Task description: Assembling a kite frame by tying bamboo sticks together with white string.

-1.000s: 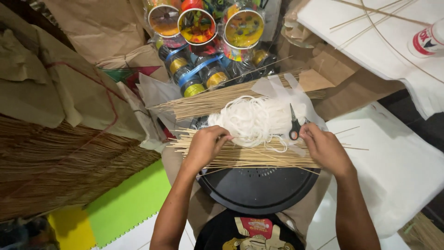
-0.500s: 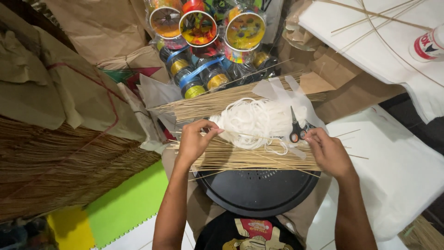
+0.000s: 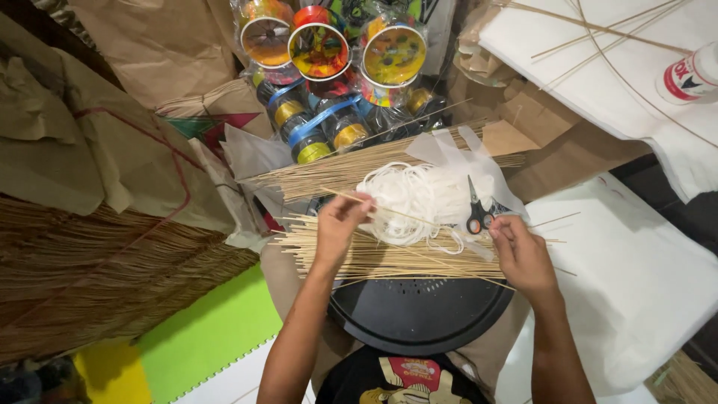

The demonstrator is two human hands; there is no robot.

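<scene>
1. My left hand: fingers curled, pinching one thin bamboo stick that slants up off the pile and crosses the string.
2. My right hand: fingers bent and close together at the right end of the pile; whether they pinch the same stick's far end I cannot tell.
3. Bundle of bamboo sticks: lies flat, crosswise, between both hands, its near edge over the black round tray in front of me.
4. Second bundle of sticks: behind the first, slanted, just beyond the string.
5. Coil of white string: loose heap between the two bundles, on white paper scraps.
6. Scissors: black handles with an orange spot, closed, resting on the string's right side, just above my right hand.
7. Spools of coloured thread: wrapped in plastic, stacked at the far side.
8. Brown paper sheets: left, above a mat of dry reeds.
9. White sheet: right of the tray.
10. Glue bottle: top right, lying on white paper.
</scene>
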